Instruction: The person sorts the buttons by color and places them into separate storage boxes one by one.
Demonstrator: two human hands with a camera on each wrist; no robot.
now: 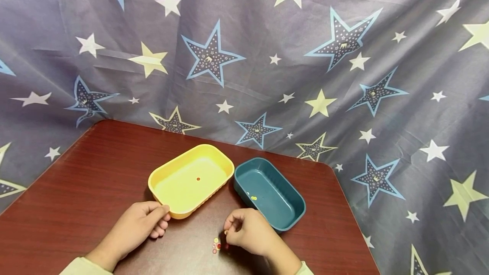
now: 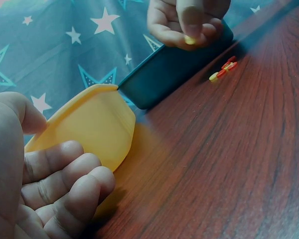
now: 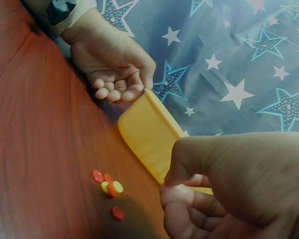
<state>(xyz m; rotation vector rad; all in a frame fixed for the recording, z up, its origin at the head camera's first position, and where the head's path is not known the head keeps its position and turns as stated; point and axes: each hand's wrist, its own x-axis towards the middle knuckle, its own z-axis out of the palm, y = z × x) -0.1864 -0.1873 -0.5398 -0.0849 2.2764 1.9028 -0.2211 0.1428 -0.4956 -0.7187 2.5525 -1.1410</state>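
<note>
My left hand point(image 1: 143, 224) pinches the near left corner of the yellow tray point(image 1: 162, 180) at its rim, thumb on top. A single small red disc point(image 1: 198, 179) lies in that tray. Over the table, close to the near side of the teal tray point(image 1: 294, 190), my right hand point(image 1: 250, 230) pinches a small yellow disc point(image 2: 190, 40) between thumb and fingers. Beside and below that hand lies a loose cluster of small red and yellow discs point(image 3: 109, 186). One red disc point(image 3: 117, 213) sits apart from the cluster. Small yellow discs point(image 1: 254, 198) rest inside the teal tray.
The dark red wooden table point(image 1: 95, 173) carries both trays, which stand side by side with their near corners close. A grey cloth with stars point(image 1: 248, 54) hangs behind the table and along its right side.
</note>
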